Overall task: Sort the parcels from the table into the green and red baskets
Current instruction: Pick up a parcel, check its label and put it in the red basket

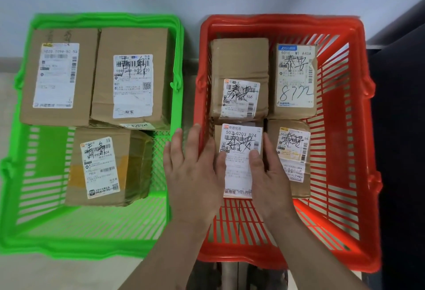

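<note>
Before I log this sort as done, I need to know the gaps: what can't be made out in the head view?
- The table and any unsorted parcels: outside the frame.
- Lower label of the parcel in the red basket: covered by the left hand and right hand.
- Whether the hands grip or only rest on it: unclear.
- Small label print in the green basket: too small and blurred.

Evenly and brightly lit, soft shadows only; mildly blurred throughout, bowed by wide-angle distortion at edges, oversaturated greens and reds.
</note>
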